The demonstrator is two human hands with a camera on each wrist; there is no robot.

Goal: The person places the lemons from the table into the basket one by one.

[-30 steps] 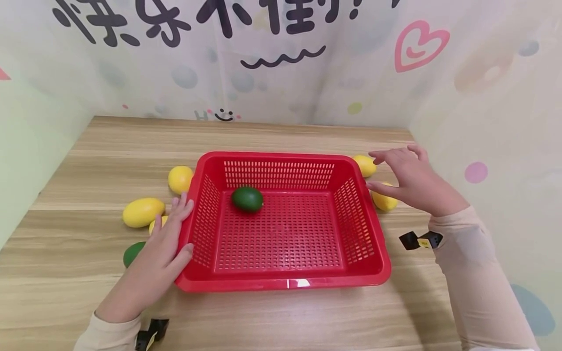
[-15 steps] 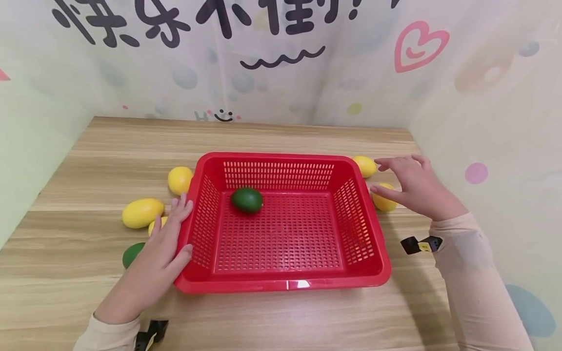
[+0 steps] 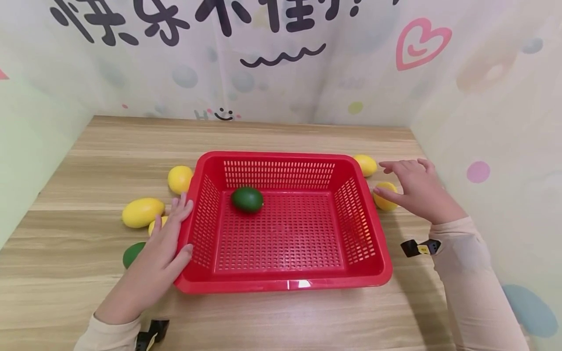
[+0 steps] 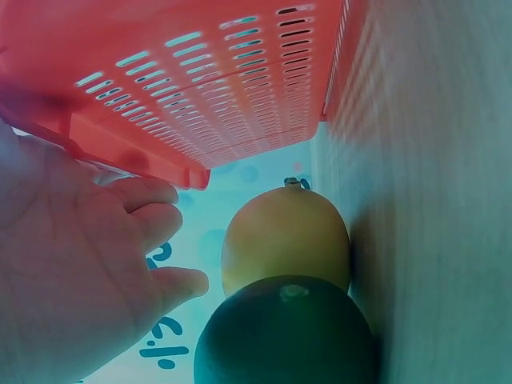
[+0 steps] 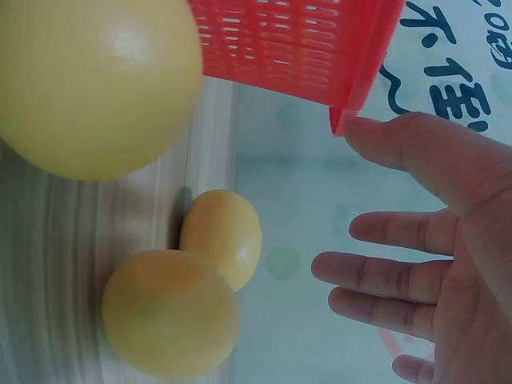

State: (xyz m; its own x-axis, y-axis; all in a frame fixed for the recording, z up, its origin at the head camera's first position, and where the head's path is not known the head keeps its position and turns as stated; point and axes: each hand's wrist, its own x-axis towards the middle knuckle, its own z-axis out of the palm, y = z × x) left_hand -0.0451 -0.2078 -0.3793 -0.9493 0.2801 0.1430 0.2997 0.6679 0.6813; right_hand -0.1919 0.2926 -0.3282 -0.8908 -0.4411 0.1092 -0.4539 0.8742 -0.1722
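Observation:
A red plastic basket [image 3: 285, 282] with slotted walls stands upright on the table, a dark green oval fruit [image 3: 248, 200] inside it. My left hand [image 3: 159, 251] rests along its left rim, fingers extended. Beneath that hand, in the left wrist view, sit a green fruit [image 4: 288, 340] and a yellow fruit [image 4: 286, 232]. Right of the basket, my right hand [image 3: 414, 189] hovers with spread, loosely bent fingers, holding nothing. Close to it lie a yellow fruit [image 3: 386, 196] and another yellow lemon-like fruit [image 3: 365, 165]. In the right wrist view my thumb [image 5: 384, 142] is at the basket's rim; contact is unclear.
Left of the basket lie a yellow lemon-like fruit [image 3: 142, 212], a rounder yellow fruit [image 3: 180, 179] and a green fruit [image 3: 132, 254] partly behind my left hand. The wooden table [image 3: 246, 134] ends at a printed cloth backdrop [image 3: 281, 87]. Walls stand on both sides.
My right hand has shifted slightly right and down, away from the basket's right rim. My left hand, the basket and the fruits look unmoved.

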